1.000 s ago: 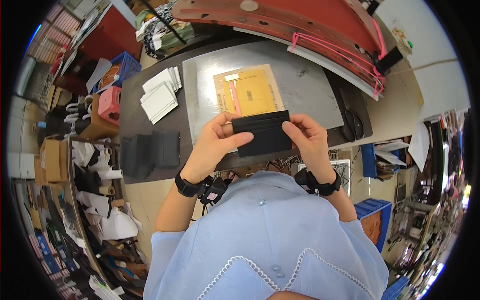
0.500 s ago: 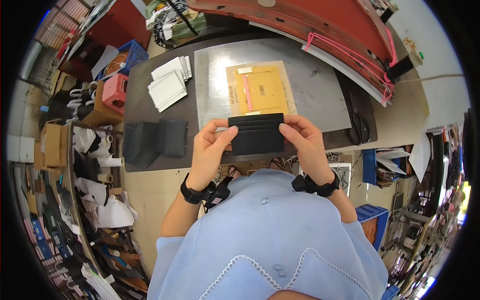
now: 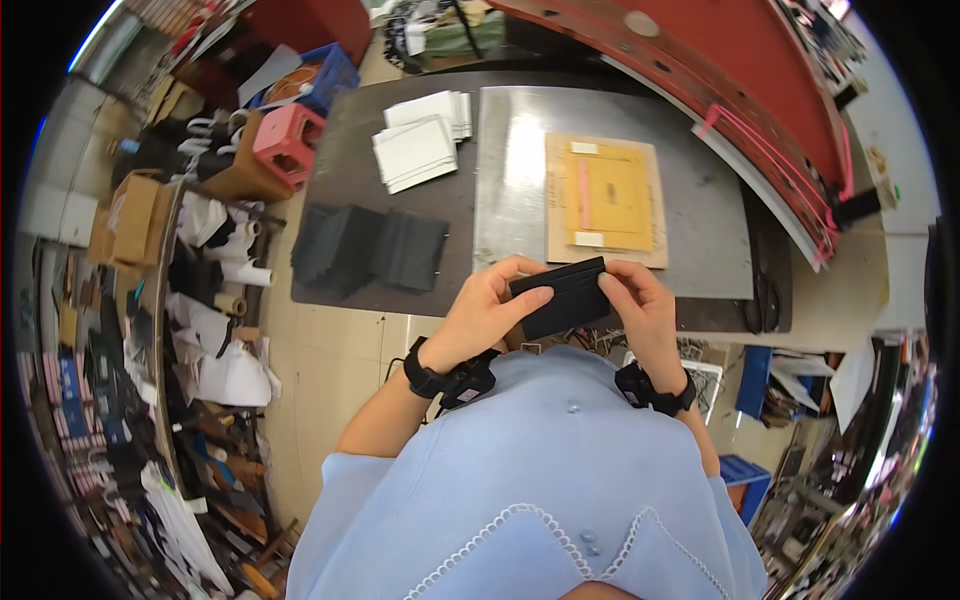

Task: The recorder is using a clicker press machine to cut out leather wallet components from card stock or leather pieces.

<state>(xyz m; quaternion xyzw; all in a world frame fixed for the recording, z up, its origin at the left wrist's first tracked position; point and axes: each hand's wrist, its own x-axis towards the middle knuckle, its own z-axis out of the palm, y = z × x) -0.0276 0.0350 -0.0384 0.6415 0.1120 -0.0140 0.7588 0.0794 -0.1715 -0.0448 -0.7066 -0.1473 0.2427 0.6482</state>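
Observation:
Between both hands I hold a black card holder [image 3: 565, 308] with layered slots along its upper edge, tilted so that its right end is higher. My left hand [image 3: 485, 312] pinches its left upper corner, thumb on the front face. On the right upper corner, the thumb and fingers of my right hand [image 3: 645, 312] are closed the same way. Just beyond my hands, a yellow die board [image 3: 622, 200] with a pink strip and two pale blocks lies on a tan backing. It rests on a grey metal plate [image 3: 510, 210].
Left on the dark table lie fanned stacks of black pieces [image 3: 340, 248] and white cards [image 3: 415, 160]. A red machine beam [image 3: 690, 60] with a pink cord [image 3: 770, 160] spans the far right. A pink stool [image 3: 287, 140] and a blue crate [image 3: 330, 80] stand beyond the table's left side.
The card holder has gone from nearly level to tilted, its right end raised, and both hands turned with it. The whole view has shifted, so the table now appears farther right.

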